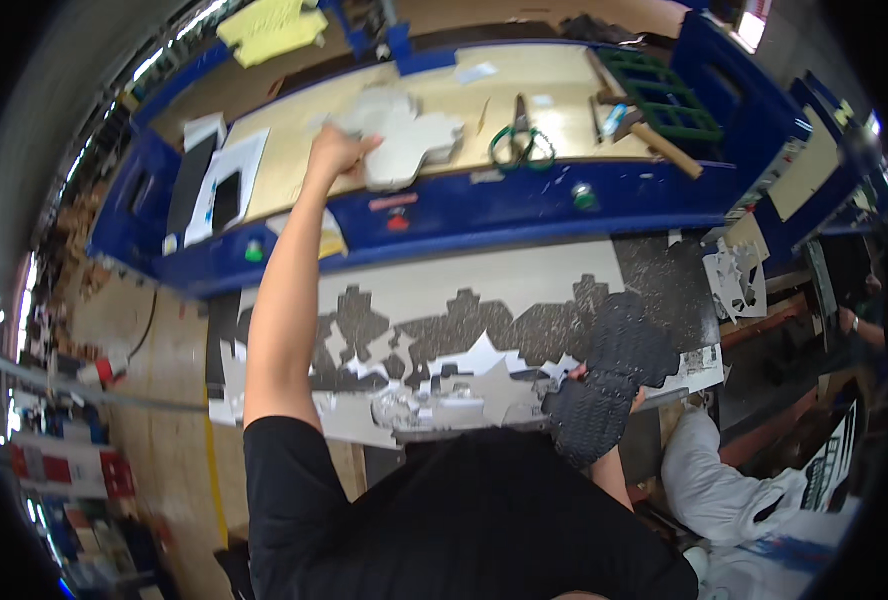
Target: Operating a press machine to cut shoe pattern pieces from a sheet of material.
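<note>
My left hand (338,152) reaches up to the wooden shelf. Its fingers and thumb are closed at the left edge of a pale grey cut-out piece (404,140) with a stepped outline, possibly a small stack. Low on the right, my right hand (638,400) grips a black piece (604,385) with a ridged, textured surface and rounded lobes. That piece covers most of the hand; only bits of finger show at its edges. Below the shelf lies a white sheet (484,275) with cut-away shapes along its near edge, over a dark speckled surface (664,280).
Scissors with green handles (522,148), a hammer (659,145) and a green grid tray (664,95) lie on the shelf. A phone (227,200) rests on papers at left. Green buttons (584,195) line the blue front beam (464,205). White scraps (479,360) litter the near edge. Another person's hand (848,320) shows far right.
</note>
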The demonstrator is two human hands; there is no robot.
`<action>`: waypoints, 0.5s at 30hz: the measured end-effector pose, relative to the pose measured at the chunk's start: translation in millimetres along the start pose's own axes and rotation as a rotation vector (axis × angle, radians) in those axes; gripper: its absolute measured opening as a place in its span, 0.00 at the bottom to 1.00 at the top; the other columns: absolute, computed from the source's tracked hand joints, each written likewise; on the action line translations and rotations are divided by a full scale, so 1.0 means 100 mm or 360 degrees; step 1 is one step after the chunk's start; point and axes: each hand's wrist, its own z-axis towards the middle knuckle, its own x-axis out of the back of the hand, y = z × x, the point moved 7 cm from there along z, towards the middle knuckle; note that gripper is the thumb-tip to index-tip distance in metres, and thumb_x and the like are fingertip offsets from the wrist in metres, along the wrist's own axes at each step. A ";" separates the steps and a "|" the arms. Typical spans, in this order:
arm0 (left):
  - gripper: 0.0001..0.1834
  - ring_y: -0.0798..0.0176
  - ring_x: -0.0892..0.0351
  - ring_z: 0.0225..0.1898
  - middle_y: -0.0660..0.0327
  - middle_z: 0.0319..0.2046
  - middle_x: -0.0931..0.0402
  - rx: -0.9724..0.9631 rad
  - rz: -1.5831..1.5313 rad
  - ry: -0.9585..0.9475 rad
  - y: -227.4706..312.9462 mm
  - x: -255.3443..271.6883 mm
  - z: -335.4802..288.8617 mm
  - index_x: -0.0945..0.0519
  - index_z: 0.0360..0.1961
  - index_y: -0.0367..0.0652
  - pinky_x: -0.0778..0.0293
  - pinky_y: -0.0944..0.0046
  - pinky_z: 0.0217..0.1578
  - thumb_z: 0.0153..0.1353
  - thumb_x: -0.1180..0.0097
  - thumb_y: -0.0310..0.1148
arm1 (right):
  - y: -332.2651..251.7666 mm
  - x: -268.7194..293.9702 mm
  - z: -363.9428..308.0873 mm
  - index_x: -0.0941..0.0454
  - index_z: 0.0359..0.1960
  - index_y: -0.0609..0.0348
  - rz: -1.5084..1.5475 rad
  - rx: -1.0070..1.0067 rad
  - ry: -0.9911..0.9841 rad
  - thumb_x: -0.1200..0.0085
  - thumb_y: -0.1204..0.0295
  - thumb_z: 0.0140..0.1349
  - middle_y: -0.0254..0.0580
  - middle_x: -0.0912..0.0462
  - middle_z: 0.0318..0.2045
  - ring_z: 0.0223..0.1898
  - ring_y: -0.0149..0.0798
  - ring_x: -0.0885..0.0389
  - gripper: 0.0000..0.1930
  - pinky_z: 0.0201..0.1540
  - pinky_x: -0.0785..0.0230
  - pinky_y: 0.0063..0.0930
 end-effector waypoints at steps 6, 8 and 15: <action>0.22 0.60 0.31 0.19 0.53 0.17 0.27 -0.0373 -0.0536 0.0747 0.16 -0.26 -1.53 0.27 0.23 0.36 0.35 0.58 0.23 0.65 0.43 0.45 | -0.04 0.30 0.00 0.35 0.55 0.72 0.0136 0.0171 0.0006 0.54 0.24 0.45 0.54 0.27 0.49 0.54 0.50 0.28 0.56 0.60 0.35 0.42; 0.21 0.51 0.27 0.18 0.53 0.15 0.28 -0.0226 -0.0369 0.0622 -0.31 -1.00 -2.05 0.26 0.21 0.39 0.34 0.54 0.22 0.66 0.45 0.44 | 0.11 0.33 0.07 0.35 0.54 0.72 0.0165 0.0148 0.0005 0.54 0.24 0.45 0.54 0.27 0.49 0.54 0.50 0.28 0.56 0.60 0.35 0.42; 0.30 0.36 0.35 0.61 0.36 0.57 0.31 0.0139 0.0282 0.0200 -1.78 -2.70 -2.95 0.27 0.53 0.30 0.37 0.42 0.60 0.58 0.40 0.44 | 0.39 0.19 0.20 0.34 0.54 0.72 0.0078 -0.0026 0.0002 0.56 0.23 0.45 0.55 0.27 0.49 0.54 0.50 0.28 0.56 0.60 0.35 0.42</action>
